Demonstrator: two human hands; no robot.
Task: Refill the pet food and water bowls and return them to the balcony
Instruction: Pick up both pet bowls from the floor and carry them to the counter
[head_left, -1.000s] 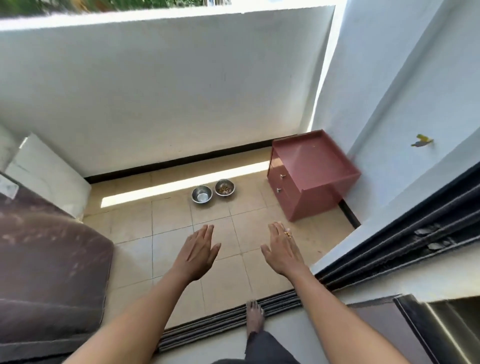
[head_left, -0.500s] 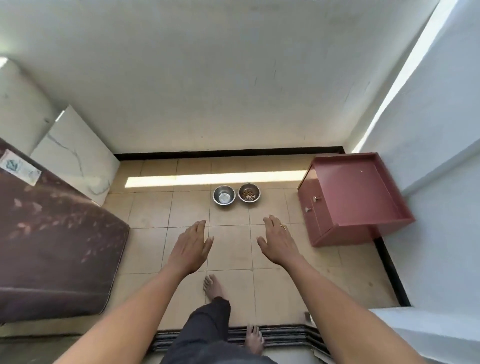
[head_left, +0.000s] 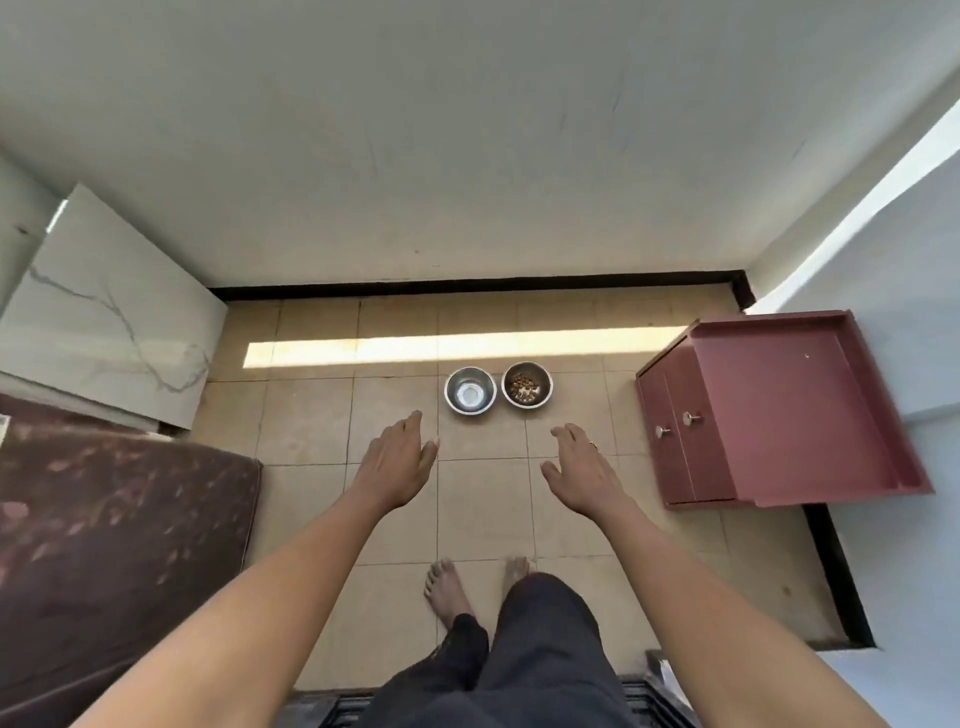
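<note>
Both arms reach forward and down from the near edge of the view, bare to the wrist, with the hands held over the tiled balcony floor (head_left: 483, 509). The left hand (head_left: 396, 465) is flat and palm down, its fingers straight and pressed together, the thumb lying close along the inner side. The right hand (head_left: 581, 470) mirrors it, palm down and slightly turned inward, fingers extended and close together with the thumb spread a little to the left; a ring shows on one finger. Neither hand holds or touches anything.

Just beyond the fingertips, two steel bowls stand side by side on the floor, nearly touching. The water bowl (head_left: 470, 391) sits on the left, the food bowl (head_left: 527, 385) on the right with brown kibble in it. A red cabinet (head_left: 779, 410) stands to the right, a marble slab (head_left: 104, 312) leans at far left, and a dark mattress (head_left: 114, 530) lies near left. Two bare feet stand on the tiles below the hands.
</note>
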